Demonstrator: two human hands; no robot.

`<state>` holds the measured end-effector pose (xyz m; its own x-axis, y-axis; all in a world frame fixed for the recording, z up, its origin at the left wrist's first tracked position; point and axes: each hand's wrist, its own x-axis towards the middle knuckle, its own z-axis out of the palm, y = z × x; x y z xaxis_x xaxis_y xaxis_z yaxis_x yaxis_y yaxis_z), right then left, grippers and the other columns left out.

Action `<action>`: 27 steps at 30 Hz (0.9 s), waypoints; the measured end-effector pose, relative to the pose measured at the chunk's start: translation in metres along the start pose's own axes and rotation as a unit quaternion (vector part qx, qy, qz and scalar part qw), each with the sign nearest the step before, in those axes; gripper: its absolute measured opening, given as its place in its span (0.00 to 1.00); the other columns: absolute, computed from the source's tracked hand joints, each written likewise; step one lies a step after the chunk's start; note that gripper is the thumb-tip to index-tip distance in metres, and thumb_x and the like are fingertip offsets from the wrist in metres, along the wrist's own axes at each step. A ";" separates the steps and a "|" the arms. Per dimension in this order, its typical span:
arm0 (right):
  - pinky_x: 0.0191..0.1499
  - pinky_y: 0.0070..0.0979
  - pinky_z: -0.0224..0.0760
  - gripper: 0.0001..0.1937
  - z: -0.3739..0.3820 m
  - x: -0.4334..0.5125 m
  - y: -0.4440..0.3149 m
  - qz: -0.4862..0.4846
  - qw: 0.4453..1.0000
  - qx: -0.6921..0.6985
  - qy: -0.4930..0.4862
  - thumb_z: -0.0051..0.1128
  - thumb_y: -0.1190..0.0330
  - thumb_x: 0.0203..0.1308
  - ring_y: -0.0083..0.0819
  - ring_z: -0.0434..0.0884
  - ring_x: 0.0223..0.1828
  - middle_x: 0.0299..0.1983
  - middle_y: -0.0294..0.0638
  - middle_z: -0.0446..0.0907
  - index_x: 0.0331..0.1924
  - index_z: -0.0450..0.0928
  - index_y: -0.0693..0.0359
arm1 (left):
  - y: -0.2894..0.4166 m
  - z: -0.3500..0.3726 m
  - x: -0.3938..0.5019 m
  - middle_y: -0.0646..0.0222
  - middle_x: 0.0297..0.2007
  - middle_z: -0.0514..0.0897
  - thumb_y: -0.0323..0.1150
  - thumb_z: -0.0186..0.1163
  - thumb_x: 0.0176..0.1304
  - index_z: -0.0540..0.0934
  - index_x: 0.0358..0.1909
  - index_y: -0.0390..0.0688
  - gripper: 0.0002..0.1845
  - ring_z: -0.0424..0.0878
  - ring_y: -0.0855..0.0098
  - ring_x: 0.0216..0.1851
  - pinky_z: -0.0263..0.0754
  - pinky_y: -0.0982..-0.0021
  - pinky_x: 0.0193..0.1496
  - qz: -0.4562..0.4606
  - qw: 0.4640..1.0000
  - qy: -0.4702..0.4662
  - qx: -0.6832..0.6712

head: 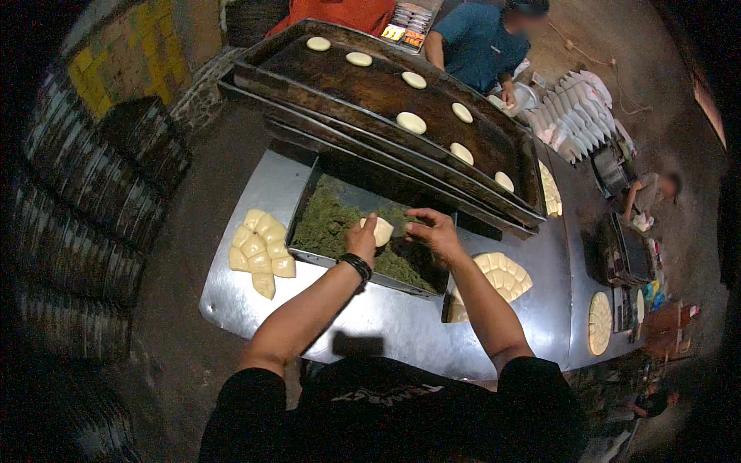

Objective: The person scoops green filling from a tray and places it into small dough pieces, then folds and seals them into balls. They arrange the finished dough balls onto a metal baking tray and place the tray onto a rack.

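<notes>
My left hand point(363, 238) holds a pale flattened piece of dough point(382, 231) over a metal box point(370, 275) that contains a crumbly green filling point(324, 223). Just to the right, my right hand point(433, 232) hovers above the same box with its fingers apart; a small dark green lump seems to be near the fingertips, blurred. Left of the box lies a cluster of divided dough pieces point(257, 249) on the metal table point(359, 324). Another sheet of divided dough point(502, 275) is partly hidden behind my right forearm.
Stacked dark baking trays point(359, 87) stand beyond the box, the top one bearing several dough rounds point(411, 122). A person in a blue shirt point(477, 43) works behind them. More trays are stacked at the far left point(81, 231). A divided dough disc point(600, 323) lies at right.
</notes>
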<state>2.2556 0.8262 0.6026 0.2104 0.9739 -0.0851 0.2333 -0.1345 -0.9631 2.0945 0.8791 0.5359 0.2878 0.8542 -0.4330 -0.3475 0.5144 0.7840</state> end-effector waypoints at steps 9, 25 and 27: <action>0.46 0.35 0.76 0.16 0.035 -0.004 -0.008 -0.146 0.940 -0.297 -0.084 0.61 0.72 0.49 0.47 0.84 0.41 0.40 0.52 0.83 0.44 0.83 0.61 | -0.013 0.032 -0.044 0.62 0.45 0.79 0.44 0.43 0.72 0.75 0.50 0.46 0.17 0.80 0.63 0.43 0.74 0.60 0.46 0.044 0.990 0.114 0.071; 0.40 0.29 0.79 0.11 0.066 -0.041 -0.008 -0.312 0.940 -0.134 0.034 0.59 0.76 0.50 0.34 0.85 0.36 0.37 0.46 0.85 0.39 0.84 0.61 | -0.017 0.016 -0.062 0.71 0.45 0.77 0.37 0.50 0.70 0.70 0.55 0.47 0.14 0.78 0.75 0.38 0.76 0.74 0.37 0.203 0.952 0.014 -0.229; 0.43 0.32 0.78 0.13 0.079 -0.041 -0.013 -0.326 0.913 -0.244 -0.018 0.58 0.78 0.46 0.37 0.85 0.37 0.38 0.46 0.84 0.40 0.83 0.62 | -0.021 -0.016 -0.048 0.69 0.45 0.77 0.39 0.50 0.71 0.69 0.56 0.46 0.16 0.78 0.74 0.40 0.77 0.72 0.40 0.189 0.954 -0.007 -0.233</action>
<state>2.1688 0.8027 0.5988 -0.1526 0.8806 0.4487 0.6951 0.4184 -0.5846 2.0736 0.8283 0.5334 0.0743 0.9858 -0.1507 -0.7864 0.1508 0.5990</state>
